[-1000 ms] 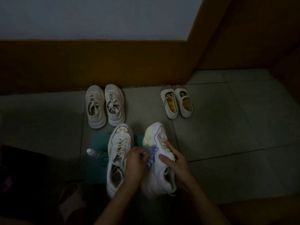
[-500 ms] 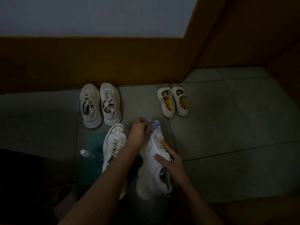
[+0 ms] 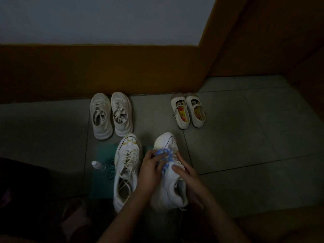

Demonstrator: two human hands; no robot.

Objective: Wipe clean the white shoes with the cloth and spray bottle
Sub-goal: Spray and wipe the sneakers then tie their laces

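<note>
Bunched in the curled fingers of the left hand (image 3: 150, 166), seen from the head camera, a blue-and-white patterned cloth (image 3: 164, 156) presses on the laced forefoot of a chunky white leather sneaker (image 3: 168, 188), while the right hand (image 3: 188, 175) grasps that shoe's right flank near the collar to steady it. This sneaker's long axis runs away from the person, heel nearest and toe toward the brown wall base, so the unwiped toe cap lies just beyond the cloth, straight ahead of the left hand, which is the nearer one. Its matching white sneaker (image 3: 126, 171) rests just to the left on a teal printed mat (image 3: 102, 183). A small clear plastic spray bottle (image 3: 97, 165) lies at the mat's left edge, nearer the left hand. Farther back sit a cream lace-up pair (image 3: 110, 114) and a small strapped pair (image 3: 189, 109). Judging by this, wiping is under way
</note>
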